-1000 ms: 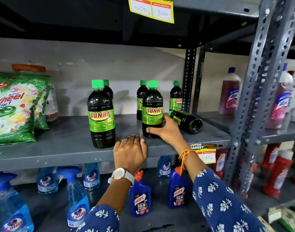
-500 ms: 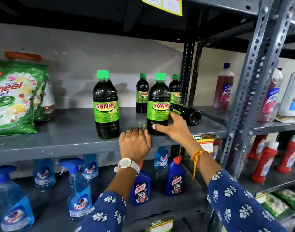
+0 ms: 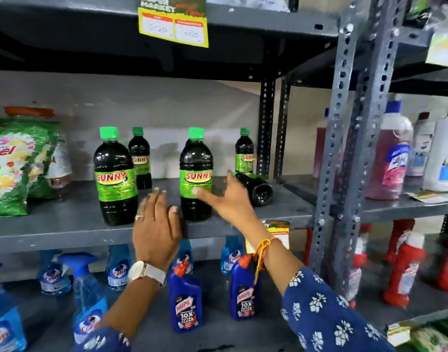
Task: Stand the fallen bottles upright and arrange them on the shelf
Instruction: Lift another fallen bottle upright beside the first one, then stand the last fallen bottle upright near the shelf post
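Now | fallen bottle [image 3: 254, 187] lying flat | base faces front-right

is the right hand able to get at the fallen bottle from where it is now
Probably yes. The right hand is open right beside the fallen bottle, with nothing between them; the upright bottle stands to its left, out of the path.

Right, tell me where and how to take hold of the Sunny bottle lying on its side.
Grip the fallen bottle around its dark body, probably just behind the base. It lies on the shelf with its base toward the front right and its neck pointing back-left, behind the right hand. Come in from the front right with that hand, fingers over the top, then swing the neck up to stand it.
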Motion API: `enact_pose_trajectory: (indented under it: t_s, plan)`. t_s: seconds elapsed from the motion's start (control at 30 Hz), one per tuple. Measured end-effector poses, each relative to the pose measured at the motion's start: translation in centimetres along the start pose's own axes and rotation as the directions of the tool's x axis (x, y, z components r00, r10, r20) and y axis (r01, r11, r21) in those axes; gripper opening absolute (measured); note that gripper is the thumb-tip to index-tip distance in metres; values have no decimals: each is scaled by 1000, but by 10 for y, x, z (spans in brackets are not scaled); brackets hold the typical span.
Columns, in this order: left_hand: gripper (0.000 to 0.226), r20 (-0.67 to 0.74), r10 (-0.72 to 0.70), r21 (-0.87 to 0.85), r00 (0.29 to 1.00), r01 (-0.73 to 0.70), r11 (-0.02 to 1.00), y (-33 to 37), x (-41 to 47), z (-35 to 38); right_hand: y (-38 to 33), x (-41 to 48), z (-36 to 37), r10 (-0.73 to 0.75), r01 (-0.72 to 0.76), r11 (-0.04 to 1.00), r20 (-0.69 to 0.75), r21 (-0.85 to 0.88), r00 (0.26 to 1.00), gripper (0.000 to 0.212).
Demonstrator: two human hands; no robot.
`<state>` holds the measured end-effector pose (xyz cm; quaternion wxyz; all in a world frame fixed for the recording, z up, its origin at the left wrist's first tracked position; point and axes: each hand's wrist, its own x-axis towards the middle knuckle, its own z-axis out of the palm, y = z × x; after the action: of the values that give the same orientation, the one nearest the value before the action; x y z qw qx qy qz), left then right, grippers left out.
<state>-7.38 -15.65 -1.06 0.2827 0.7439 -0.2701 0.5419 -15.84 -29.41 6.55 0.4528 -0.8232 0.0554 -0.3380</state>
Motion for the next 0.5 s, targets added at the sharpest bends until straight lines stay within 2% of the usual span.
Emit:
enact_pose_trajectory:
  t_s: [0.07,0.13,0.2,0.27,0.37,0.43,0.5]
  plan:
    - [41,-53,108,-71,993,-111,991,27,-2,-7,-4,19,-27,-83,87,996,-208,10,975,51]
    - [40,36,250,-138,968,-243,960,62,-2,-6,-1,47,-53,-103,45,979,-292,-198,951,49]
    - [35,139,323,-136,936,-305,943,89,1,5,4,71,-67,-50,-69,853,-212,-518,976,59]
    - [31,210,342,-80,916,-333,940,100,4,23,10,86,-69,63,-106,625,-86,-773,994,66]
    - [30,260,334,4,906,-347,938,97,-1,43,25,91,-60,197,-22,322,44,-946,979,58]
    - [30,220,339,25,915,-352,935,93,-7,50,35,90,-55,172,56,226,97,-972,980,47]
    - [27,171,343,29,923,-353,935,93,-9,53,41,86,-60,105,102,256,132,-961,986,42]
